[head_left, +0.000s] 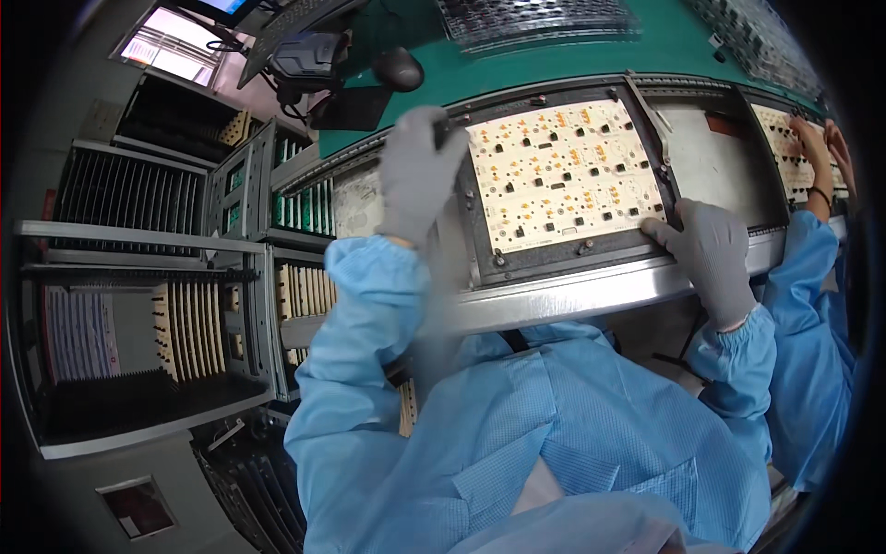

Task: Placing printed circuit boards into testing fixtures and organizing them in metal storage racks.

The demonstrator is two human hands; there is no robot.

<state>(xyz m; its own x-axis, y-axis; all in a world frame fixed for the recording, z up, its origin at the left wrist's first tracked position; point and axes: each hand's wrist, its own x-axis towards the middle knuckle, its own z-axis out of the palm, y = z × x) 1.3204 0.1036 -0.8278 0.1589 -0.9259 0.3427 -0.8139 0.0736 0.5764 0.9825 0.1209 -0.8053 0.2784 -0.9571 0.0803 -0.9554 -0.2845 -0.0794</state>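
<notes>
A cream circuit board (563, 171) with orange and black parts lies in a dark carrier frame (544, 263) on the metal rail in front of me. My left hand (417, 175), in a grey glove, is beside the frame's upper left corner. Motion blurs it, and its fingers are too smeared to read. My right hand (712, 251), also gloved in grey, is at the board's lower right corner. Its thumb and forefinger are apart, with the thumb touching that corner. The other fingers are partly hidden.
At left stand racks (152, 245) holding upright boards. A black mouse (399, 69) and a scanner-like device (309, 60) sit on the green mat behind. Clear trays (540, 20) lie at the back. On the right, another person's hands (817, 152) work over a second board (784, 138).
</notes>
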